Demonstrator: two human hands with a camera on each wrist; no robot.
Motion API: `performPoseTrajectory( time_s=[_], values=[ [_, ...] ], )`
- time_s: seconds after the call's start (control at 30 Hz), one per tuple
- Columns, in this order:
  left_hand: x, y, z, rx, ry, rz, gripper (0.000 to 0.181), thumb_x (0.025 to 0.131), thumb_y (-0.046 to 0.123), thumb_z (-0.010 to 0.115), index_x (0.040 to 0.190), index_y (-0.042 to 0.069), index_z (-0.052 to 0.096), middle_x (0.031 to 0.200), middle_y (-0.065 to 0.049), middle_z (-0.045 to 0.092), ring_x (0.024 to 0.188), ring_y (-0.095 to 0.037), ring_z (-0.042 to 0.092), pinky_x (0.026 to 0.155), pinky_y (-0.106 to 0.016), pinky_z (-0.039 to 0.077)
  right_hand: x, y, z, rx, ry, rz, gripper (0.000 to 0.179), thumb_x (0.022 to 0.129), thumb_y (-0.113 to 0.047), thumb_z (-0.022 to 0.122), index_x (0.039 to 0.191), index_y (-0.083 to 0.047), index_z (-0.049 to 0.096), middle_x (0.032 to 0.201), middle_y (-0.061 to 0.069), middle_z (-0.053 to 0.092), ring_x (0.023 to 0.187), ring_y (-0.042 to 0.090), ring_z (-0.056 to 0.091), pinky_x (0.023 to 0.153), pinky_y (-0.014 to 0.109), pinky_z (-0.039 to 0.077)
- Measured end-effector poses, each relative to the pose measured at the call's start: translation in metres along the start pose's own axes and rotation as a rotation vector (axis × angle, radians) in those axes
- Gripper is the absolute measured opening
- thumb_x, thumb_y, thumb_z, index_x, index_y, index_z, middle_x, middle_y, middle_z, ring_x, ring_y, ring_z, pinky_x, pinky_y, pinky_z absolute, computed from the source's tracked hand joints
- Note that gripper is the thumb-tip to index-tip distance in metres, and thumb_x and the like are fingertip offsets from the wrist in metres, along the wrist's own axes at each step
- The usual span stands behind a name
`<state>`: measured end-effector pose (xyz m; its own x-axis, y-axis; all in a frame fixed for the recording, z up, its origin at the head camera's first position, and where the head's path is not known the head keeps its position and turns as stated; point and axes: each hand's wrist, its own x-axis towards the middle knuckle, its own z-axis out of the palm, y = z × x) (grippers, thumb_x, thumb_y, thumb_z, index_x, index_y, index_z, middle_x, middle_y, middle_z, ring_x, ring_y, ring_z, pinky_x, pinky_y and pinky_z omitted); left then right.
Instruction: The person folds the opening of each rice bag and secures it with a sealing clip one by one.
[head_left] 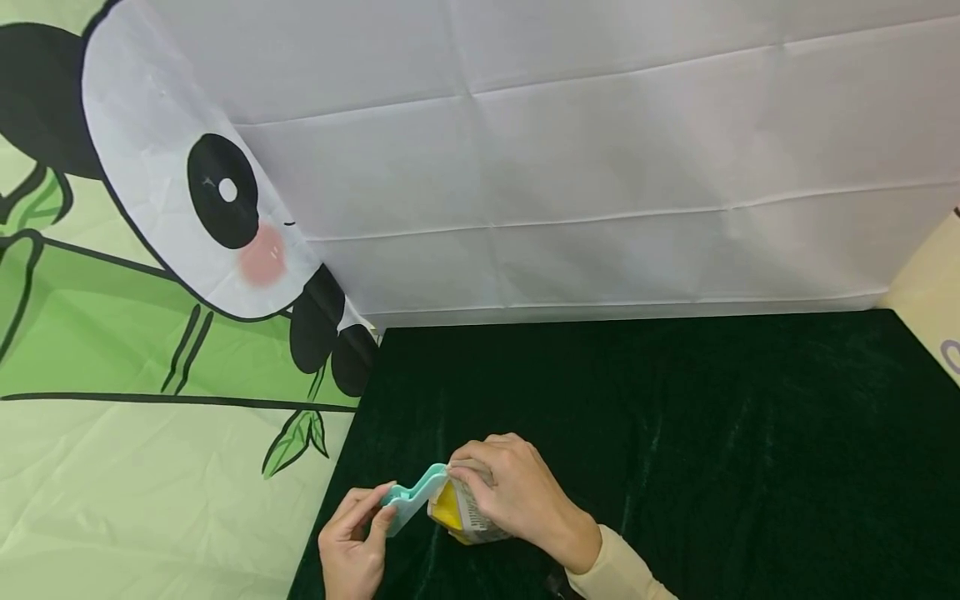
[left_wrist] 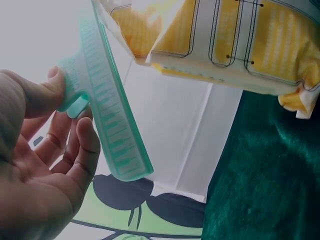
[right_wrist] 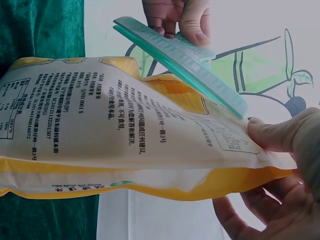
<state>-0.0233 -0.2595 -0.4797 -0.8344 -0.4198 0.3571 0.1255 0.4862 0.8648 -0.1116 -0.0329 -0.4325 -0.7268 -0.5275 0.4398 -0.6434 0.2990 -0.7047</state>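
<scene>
My left hand (head_left: 351,540) pinches the grip tabs of a teal bag clip (head_left: 408,502) between thumb and fingers. The clip's long ridged bar (left_wrist: 115,115) slants down in the left wrist view. A yellow and white plastic bag (right_wrist: 100,125) with printed text hangs from my right hand (head_left: 517,492), which grips it by its top end. One end of the clip lies right at the bag's top edge, close to my right thumb (right_wrist: 270,135). In the head view, the right hand hides part of the bag's top.
A dark green velvet cloth (head_left: 675,442) covers the table beneath the hands. White fabric (head_left: 585,167) stands behind it, and a panda-printed sheet (head_left: 187,350) runs along the left. A cream panel (head_left: 930,292) is at the right edge.
</scene>
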Motion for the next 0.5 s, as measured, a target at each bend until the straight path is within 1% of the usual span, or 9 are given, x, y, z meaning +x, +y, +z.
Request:
performPoseTrajectory(
  time_s=[0.1, 0.23, 0.37, 0.5],
  values=[
    [0.0002, -0.0002, 0.0008, -0.015, -0.005, 0.007, 0.023, 0.088, -0.018, 0.073, 0.107, -0.006, 0.08, 0.088, 0.003, 0.067, 0.08, -0.004, 0.065, 0.077, -0.014, 0.059, 0.0002, -0.0005, 0.0002, 0.002, 0.007, -0.005, 0.006, 0.098, -0.017, 0.078, 0.104, -0.017, 0.079, 0.098, -0.008, 0.082, 0.082, -0.002, 0.069, 0.09, 0.033, 0.06],
    [0.0003, -0.0002, 0.0008, -0.032, -0.017, -0.008, 0.022, 0.089, -0.017, 0.073, 0.108, -0.008, 0.079, 0.088, 0.002, 0.068, 0.08, -0.004, 0.065, 0.076, -0.015, 0.059, 0.0002, -0.0011, 0.0012, 0.013, 0.028, -0.006, 0.006, 0.098, -0.016, 0.079, 0.103, -0.016, 0.08, 0.098, -0.007, 0.081, 0.085, 0.001, 0.071, 0.088, 0.03, 0.061],
    [-0.0001, -0.0001, 0.0005, -0.031, -0.027, -0.021, 0.023, 0.089, -0.017, 0.073, 0.108, -0.006, 0.08, 0.089, 0.0, 0.068, 0.08, -0.005, 0.064, 0.075, -0.016, 0.058, -0.0003, -0.0016, 0.0022, 0.039, 0.038, 0.004, 0.006, 0.097, -0.014, 0.079, 0.103, -0.015, 0.081, 0.099, -0.006, 0.08, 0.088, 0.004, 0.072, 0.085, 0.028, 0.062],
    [-0.0007, -0.0006, 0.0013, -0.022, -0.024, -0.024, 0.024, 0.09, -0.015, 0.072, 0.109, -0.002, 0.08, 0.089, 0.002, 0.066, 0.08, -0.006, 0.062, 0.075, -0.016, 0.057, -0.0007, -0.0018, 0.0032, 0.054, 0.044, 0.003, 0.006, 0.097, -0.013, 0.079, 0.103, -0.014, 0.081, 0.099, -0.005, 0.08, 0.088, 0.004, 0.072, 0.083, 0.024, 0.062]
  ],
)
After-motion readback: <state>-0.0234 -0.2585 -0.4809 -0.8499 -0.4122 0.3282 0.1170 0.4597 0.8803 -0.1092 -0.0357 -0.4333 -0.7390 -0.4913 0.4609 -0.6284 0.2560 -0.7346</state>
